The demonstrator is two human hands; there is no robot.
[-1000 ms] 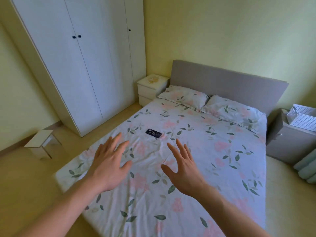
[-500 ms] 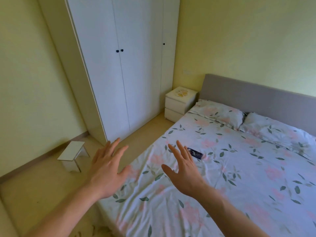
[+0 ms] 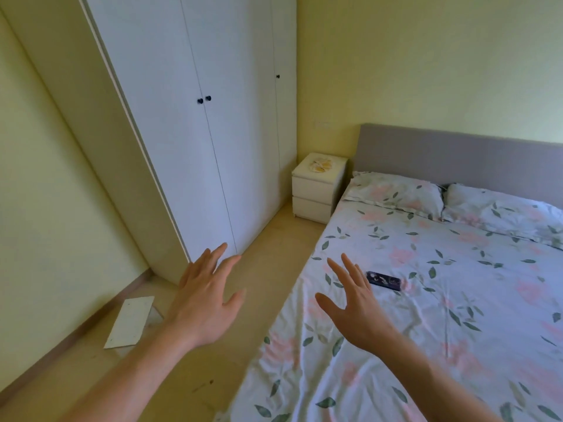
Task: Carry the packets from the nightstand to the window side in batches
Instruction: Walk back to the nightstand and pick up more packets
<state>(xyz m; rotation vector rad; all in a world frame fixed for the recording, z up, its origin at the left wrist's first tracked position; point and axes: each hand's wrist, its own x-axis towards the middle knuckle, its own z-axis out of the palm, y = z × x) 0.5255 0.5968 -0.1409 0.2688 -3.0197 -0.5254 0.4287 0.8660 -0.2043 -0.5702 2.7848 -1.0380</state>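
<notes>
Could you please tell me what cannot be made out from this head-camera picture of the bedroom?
- Pale yellowish packets on the white two-drawer nightstand: too small and distant in the head view to count.
- Window side: outside the frame.
- Dark rectangular object on the floral bed sheet: its print is too blurred to identify.
- Open, empty left hand and right hand: palms face away.

Both bare forearms run off the bottom edge. The small yellowish-white pile of packets (image 3: 320, 164) on the white two-drawer nightstand (image 3: 316, 190) is too small and far to count. The floral-sheeted bed (image 3: 426, 315) is cut off at right and bottom. The dark rectangular object (image 3: 384, 280) on it is too blurred to identify.
</notes>
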